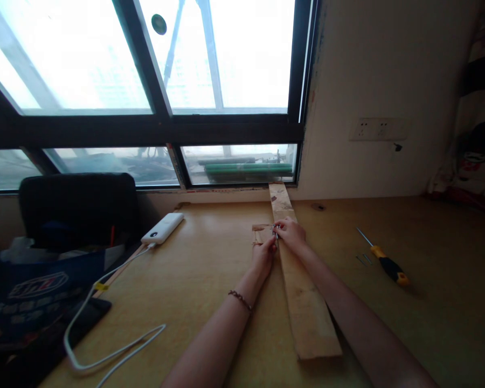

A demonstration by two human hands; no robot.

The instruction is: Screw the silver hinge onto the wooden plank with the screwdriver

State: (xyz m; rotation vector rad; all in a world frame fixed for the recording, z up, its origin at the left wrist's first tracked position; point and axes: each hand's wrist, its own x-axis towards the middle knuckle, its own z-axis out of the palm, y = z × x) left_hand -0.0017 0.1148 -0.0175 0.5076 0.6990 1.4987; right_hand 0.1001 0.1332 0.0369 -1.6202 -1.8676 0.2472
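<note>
A long wooden plank lies lengthwise on the table, its far end by the window sill. Against its left side sits a short piece of wood. My left hand is closed at the near side of this short piece, fingertips pinched by a small shiny metal piece. Over the plank, my right hand bends in from the right, and its fingertips close on the same metal piece. What kind of metal part it is, I cannot make out; the fingers cover much of it.
To the right lie a yellow-and-black screwdriver and two screws. A white power bank with a white cable rests at the left edge. Beyond that edge stand a black chair and a blue bag.
</note>
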